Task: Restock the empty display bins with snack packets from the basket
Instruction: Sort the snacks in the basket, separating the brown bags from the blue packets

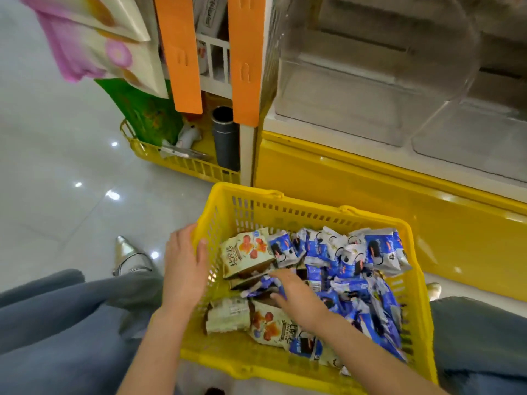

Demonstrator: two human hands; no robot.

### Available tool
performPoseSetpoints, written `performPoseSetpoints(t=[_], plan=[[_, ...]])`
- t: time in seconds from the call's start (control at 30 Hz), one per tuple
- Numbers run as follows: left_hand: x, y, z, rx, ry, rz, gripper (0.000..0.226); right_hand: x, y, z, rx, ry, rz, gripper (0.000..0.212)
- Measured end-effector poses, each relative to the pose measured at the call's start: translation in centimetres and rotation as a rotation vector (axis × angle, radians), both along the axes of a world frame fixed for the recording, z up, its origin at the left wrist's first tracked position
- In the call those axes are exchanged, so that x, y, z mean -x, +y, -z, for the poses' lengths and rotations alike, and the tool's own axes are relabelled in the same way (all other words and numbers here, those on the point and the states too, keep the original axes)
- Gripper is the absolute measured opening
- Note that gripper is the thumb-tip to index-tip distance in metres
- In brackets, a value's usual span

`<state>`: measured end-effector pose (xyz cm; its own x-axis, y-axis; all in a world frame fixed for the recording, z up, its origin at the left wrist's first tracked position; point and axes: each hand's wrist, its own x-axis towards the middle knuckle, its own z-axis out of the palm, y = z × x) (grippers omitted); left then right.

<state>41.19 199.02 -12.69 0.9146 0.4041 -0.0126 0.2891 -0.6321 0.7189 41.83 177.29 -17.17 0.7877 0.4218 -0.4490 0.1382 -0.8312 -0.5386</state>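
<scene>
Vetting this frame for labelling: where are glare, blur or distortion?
Head view: light spots glare on the glossy floor and yellow cabinet base; hanging packets top left are blurred; wide-angle lens bends the clear display bins; snack packets in the basket read sharp.

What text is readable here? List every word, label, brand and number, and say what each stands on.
Nothing can be quoted for certain.
cream snack packets: large dark characters, too blurred to read.
blue-and-white snack packets: small logo, too small to read.
barcode label: digits too small to read.
white box behind the orange strips: dark lettering, blurred.
</scene>
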Motion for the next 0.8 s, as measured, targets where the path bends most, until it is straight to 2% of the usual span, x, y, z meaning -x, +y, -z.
performPoseSetpoints(t=[0.07,0.17,0.33,0.43,0.57,0.63,0.67,0.73,0.77,0.8], plan=[[1.0,1.2,1.3,0.087,0.081,0.007,0.037,-0.3,1.8,1.7,0.007,0.038,-0.040,0.049],[2.0,1.7,2.5,0.168,0.067,0.024,0.037,-0.8,3.5,3.6,0.063,0.020,-0.069,0.044],[1.9,2.0,3.3,0.204,0.092,-0.060,0.032,-2.3,4.1,4.2,0.165,-0.089,-0.069,0.020],[1.6,1.7,3.0,0.185,0.080,-0.087,0.031,-3.2,3.9,2.3,0.091,-0.091,-0.013,0.021],[2.4,0.1,1.6,0.140,-0.134,-0.115,0.029,-3.7,2.9,-2.5,-0.157,-0.086,0.040,0.018],[3.2,-1.3,1.3,0.260,-0.100,-0.012,0.028,-3.4,2.5,-4.8,-0.278,-0.060,0.084,0.011],[3.4,-2.1,1.0,0.376,-0.030,0.055,0.035,-3.2,2.4,-5.8,-0.356,-0.020,0.120,0.010],[3.6,-3.3,0.4,0.728,0.129,0.168,0.049,-2.8,2.6,-7.2,-0.514,0.090,0.192,0.015],[3.6,-3.8,0.3,0.863,0.178,0.216,0.048,-2.7,2.7,-7.6,-0.568,0.131,0.226,0.015],[3.5,-4.1,0.4,0.917,0.193,0.251,0.043,-2.6,2.9,-7.8,-0.605,0.148,0.261,0.014]])
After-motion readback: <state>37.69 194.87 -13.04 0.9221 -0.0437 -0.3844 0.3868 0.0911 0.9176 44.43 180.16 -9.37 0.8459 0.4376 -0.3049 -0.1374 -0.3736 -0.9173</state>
